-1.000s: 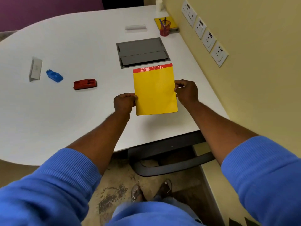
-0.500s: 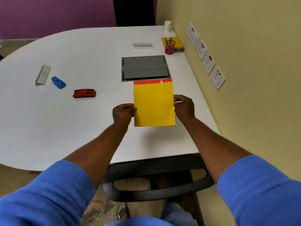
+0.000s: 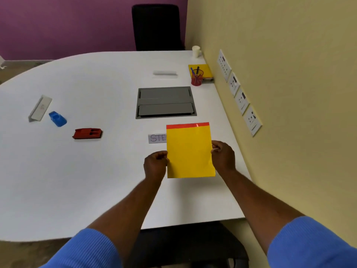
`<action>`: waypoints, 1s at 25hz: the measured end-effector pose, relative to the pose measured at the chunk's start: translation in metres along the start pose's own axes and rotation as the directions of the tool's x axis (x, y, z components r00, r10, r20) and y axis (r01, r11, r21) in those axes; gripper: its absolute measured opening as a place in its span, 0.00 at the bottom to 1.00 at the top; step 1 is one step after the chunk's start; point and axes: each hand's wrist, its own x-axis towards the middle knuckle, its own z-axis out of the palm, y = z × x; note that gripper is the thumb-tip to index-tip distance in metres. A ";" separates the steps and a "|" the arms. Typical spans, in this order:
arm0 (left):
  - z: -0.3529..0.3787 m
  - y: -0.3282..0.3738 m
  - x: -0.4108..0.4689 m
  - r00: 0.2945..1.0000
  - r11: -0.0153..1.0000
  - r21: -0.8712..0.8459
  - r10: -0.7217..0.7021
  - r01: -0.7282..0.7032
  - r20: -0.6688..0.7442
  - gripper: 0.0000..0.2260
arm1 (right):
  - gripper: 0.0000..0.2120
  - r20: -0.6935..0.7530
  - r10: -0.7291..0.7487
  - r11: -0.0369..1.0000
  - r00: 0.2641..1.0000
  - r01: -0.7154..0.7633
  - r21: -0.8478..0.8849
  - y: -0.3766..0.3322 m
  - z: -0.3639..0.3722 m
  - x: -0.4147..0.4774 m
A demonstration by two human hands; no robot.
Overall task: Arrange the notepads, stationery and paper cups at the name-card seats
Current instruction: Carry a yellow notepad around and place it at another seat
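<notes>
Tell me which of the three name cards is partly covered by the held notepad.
The nearest name card, showing STE: the yellow notepad hides its right end. The far name card and the left name card show whole.

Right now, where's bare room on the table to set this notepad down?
Bare table lies between the name card and the near edge. A wider bare stretch is left of the left hand, nearer than the red stapler. Crowded: far right corner, with pen cup, second notepad and paper cup.
</notes>
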 end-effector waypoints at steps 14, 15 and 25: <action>0.194 0.010 0.133 0.980 0.950 0.276 0.102 -0.147 0.169 0.22 | 0.27 -0.102 0.184 0.982 0.978 -0.188 -0.024 0.097 0.023 0.195; 0.207 0.007 0.145 0.983 0.948 0.284 0.101 -0.141 0.150 0.22 | 0.27 -0.103 0.175 0.983 0.979 -0.179 -0.037 0.104 0.028 0.208; 0.300 -0.031 0.240 0.979 0.904 0.380 0.157 -0.196 0.130 0.26 | 0.30 -0.116 0.080 0.955 0.990 -0.109 -0.277 0.166 0.089 0.310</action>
